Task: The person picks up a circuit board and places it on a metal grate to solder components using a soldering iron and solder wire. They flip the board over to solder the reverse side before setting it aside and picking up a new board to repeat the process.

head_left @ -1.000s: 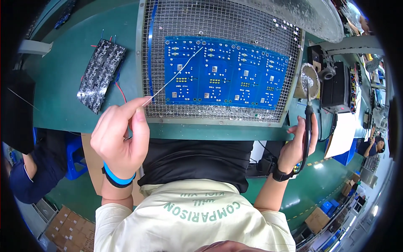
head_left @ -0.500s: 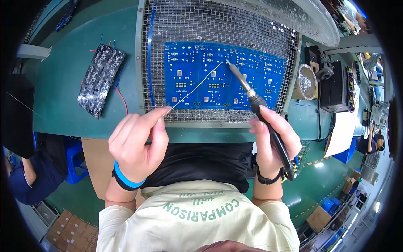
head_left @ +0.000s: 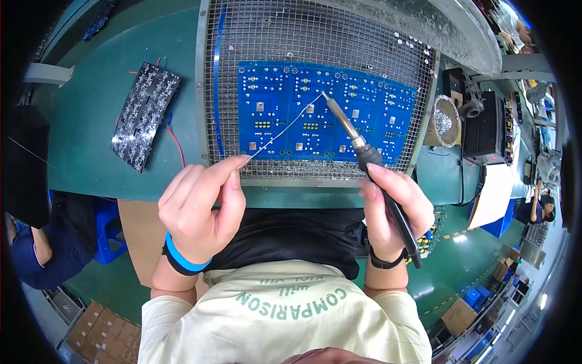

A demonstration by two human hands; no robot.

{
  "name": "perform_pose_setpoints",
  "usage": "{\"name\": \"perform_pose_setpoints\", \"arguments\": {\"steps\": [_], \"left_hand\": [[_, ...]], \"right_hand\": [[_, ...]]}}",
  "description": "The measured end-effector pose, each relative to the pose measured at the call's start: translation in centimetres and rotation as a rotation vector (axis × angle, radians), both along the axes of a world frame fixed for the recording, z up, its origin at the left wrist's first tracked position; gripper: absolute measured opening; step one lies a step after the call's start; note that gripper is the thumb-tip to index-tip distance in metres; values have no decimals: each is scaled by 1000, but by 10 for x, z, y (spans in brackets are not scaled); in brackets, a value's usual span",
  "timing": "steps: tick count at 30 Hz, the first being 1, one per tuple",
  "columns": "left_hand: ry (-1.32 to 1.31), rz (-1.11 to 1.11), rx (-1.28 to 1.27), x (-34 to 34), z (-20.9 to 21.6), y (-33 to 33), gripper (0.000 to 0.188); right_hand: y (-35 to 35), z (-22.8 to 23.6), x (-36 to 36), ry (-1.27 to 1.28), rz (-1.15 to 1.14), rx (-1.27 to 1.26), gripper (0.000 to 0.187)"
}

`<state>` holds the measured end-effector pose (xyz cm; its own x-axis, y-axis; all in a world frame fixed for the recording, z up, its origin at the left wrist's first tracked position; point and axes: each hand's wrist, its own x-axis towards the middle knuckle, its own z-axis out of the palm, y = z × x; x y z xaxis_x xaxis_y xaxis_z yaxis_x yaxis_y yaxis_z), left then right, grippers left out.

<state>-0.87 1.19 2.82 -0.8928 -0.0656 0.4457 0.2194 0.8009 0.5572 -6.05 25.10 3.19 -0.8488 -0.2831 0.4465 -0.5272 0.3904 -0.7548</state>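
Note:
A blue circuit board (head_left: 285, 97) lies flat on a wire-mesh tray (head_left: 267, 36) in front of me. My left hand (head_left: 197, 206) pinches a thin solder wire (head_left: 285, 126) that runs up and right to the board's upper middle. My right hand (head_left: 391, 209) grips a black-handled soldering iron (head_left: 357, 142) like a pen. Its metal tip meets the end of the wire on the board. A blue band is on my left wrist, a black one on my right.
A black component board (head_left: 144, 115) with red and blue leads lies on the green table (head_left: 91, 151) at the left. A tin of metal wool (head_left: 445, 121) and a black soldering station (head_left: 482, 130) stand at the right. Another person sits at the lower left (head_left: 36, 242).
My right hand has brought the soldering iron from the holder at the right over the board, tip now at the wire's end. My left hand has shifted right and lower with the wire.

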Motion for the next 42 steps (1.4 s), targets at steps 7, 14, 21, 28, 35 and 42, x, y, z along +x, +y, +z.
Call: {"name": "perform_pose_setpoints", "arguments": {"steps": [7,14,21,28,35,42], "left_hand": [[-3,-9,-11,-2,0,1,22],[-7,209,198,11,-2,0,22],[95,138,26,3,0,-7,21],[80,70,-28,-6,7,-2,22],[122,75,-69,-12,5,-6,21],[139,200,-76,-5,5,-24,19]], "right_hand": [[-4,-4,-3,125,-6,59,34],[14,-9,8,69,-152,-114,27],[46,-33,11,49,-489,-385,20],[66,-47,1,-50,-732,-258,27],[68,-48,0,-43,-736,-294,29],[64,-48,-6,1,-725,-306,29]]}}
